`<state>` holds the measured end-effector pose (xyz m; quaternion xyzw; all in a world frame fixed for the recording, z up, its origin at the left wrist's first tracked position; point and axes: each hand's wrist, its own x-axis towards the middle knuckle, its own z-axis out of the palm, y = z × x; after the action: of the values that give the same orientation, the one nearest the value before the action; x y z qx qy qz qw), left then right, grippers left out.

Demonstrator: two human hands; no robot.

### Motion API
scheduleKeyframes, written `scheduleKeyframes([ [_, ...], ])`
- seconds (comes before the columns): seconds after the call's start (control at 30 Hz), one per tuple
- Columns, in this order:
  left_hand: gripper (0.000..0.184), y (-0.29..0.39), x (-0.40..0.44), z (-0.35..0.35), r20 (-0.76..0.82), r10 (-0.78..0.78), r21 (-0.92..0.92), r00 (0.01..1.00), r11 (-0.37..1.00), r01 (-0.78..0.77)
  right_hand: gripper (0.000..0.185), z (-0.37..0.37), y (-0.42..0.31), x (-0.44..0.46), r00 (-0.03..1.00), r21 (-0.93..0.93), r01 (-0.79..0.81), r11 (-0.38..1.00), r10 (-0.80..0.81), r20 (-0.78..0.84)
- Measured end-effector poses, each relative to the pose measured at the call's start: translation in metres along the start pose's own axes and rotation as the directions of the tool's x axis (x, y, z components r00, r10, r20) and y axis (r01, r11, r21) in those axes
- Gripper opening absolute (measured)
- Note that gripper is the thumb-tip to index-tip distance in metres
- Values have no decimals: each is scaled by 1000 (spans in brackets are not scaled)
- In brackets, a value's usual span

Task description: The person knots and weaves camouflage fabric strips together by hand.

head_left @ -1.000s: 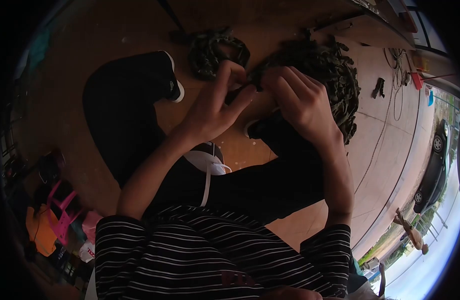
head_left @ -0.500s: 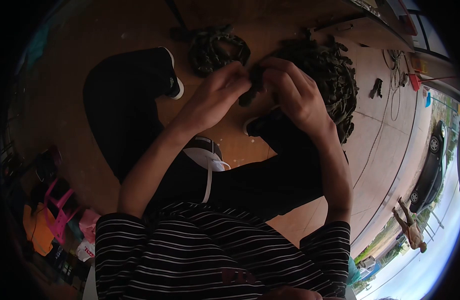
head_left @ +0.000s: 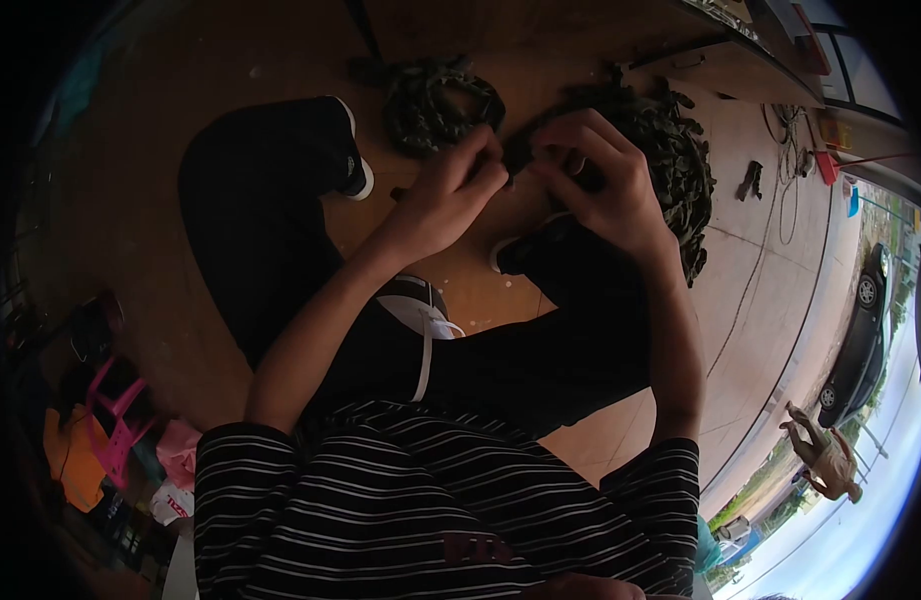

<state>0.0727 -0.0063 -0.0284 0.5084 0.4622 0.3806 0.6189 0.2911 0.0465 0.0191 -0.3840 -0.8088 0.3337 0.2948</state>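
My left hand [head_left: 449, 192] is raised over the floor, its fingers curled and thumb pressed against them. Facing it, my right hand [head_left: 601, 180] has bent fingers, with thumb and forefinger meeting in a pinch. Dark material shows in the gap between the fingertips, but I cannot make out what either hand grips. Just beyond my left hand lies a ring-shaped bundle of dark green, knotted-looking strips [head_left: 421, 105]. Behind and right of my right hand spreads a larger heap of the same dark strips [head_left: 686, 160].
My bent legs [head_left: 256, 190] frame the floor below my hands. A wooden cabinet [head_left: 726, 65] stands at upper right, near a cable [head_left: 789, 180] and a small dark piece [head_left: 751, 180]. A pink chair [head_left: 116, 420] is at left. Outside are a car [head_left: 856, 335] and a person [head_left: 826, 460].
My fingertips have shifted slightly, and the right fingers have lifted and rounded more. The dark piece that hung below them no longer shows there. The person outside has moved a little.
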Motion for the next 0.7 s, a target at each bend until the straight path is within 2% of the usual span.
scheduleKeyframes([
  [0.07, 13, -2, 0, 2, -14, 0, 66, 1000, 998, 1, 17, 5, -2, 0, 988, -112, 156, 981, -156, 5],
  [0.1, 13, -4, 1, 3, -11, 2, 69, 1000, 998, -1, 17, 5, -1, -1, 988, -113, 156, 981, -157, 1],
  [0.17, 14, -7, 1, 5, -41, 162, 208, 986, 967, -150, 17, 6, -1, -1, 951, -322, 308, 895, -299, 80],
  [0.3, 15, -8, 1, 4, -42, 167, 212, 985, 965, -154, 16, 16, -7, -4, 923, -420, 382, 823, -366, 121],
  [0.37, 16, -2, 1, 5, -71, 76, 267, 995, 962, -55, 13, 23, -5, -9, 996, -276, 94, 957, -92, 19],
  [0.4, 16, 3, 1, 6, -65, 77, 267, 995, 962, -57, 13, 24, -5, -10, 996, -279, 89, 956, -89, 15],
  [0.47, 20, 14, 1, 8, -66, 96, 432, 993, 900, -58, 11, 25, -1, -10, 992, 11, -78, 997, 78, -100],
  [0.5, 20, 18, 0, 9, -61, 98, 432, 993, 900, -62, 11, 25, 0, -10, 991, 8, -79, 997, 80, -104],
  [0.57, 23, 24, 0, 11, 8, 104, 647, 995, 758, -85, 9, 27, 3, -11, 975, 73, -153, 986, 162, -152],
  [0.6, 23, 23, 0, 11, 12, 105, 646, 994, 758, -88, 9, 27, 4, -12, 974, 71, -154, 986, 163, -155],
  [0.67, 23, 19, 2, 9, 44, 187, 660, 981, 731, -170, 10, 28, 6, -15, 938, 171, -288, 942, 313, -145],
  [0.7, 23, 21, 2, 7, 45, 190, 659, 981, 732, -172, 10, 29, 6, -16, 938, 169, -288, 943, 313, -147],
])
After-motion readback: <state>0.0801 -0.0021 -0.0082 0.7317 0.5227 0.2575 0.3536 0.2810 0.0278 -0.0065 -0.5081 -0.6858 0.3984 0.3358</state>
